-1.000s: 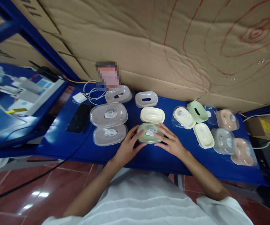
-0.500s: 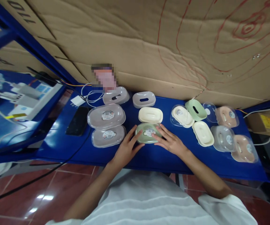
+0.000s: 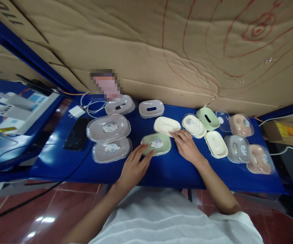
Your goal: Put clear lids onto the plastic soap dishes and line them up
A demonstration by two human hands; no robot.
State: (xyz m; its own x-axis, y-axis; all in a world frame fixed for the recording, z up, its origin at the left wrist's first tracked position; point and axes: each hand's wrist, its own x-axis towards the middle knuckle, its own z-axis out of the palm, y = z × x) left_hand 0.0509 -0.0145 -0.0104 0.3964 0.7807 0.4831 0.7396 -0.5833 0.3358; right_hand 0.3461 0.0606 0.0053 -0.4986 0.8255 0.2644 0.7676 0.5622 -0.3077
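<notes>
From the head view, the green box (image 3: pixel 156 144) is seen at mid-counter (image 3: pixel 60 159). It is touched by the left hand (image 3: pixel 133 166), fingers spread and holding nothing; the right hand (image 3: pixel 187 147) lies flat beside it, near the cream dish (image 3: pixel 167 124).

The box could be nudged toward the near edge. Open room is seen only in front.

The table (image 3: pixel 67 159) is deep blue. The soap box (image 3: pixel 156 144) near the hands is pale green with a round white sticker; its neighbour dish (image 3: pixel 166 125) is cream. The cardboard wall (image 3: pixel 141 44) is brown with red curved lines. The phone (image 3: pixel 76 134) is black.
</notes>
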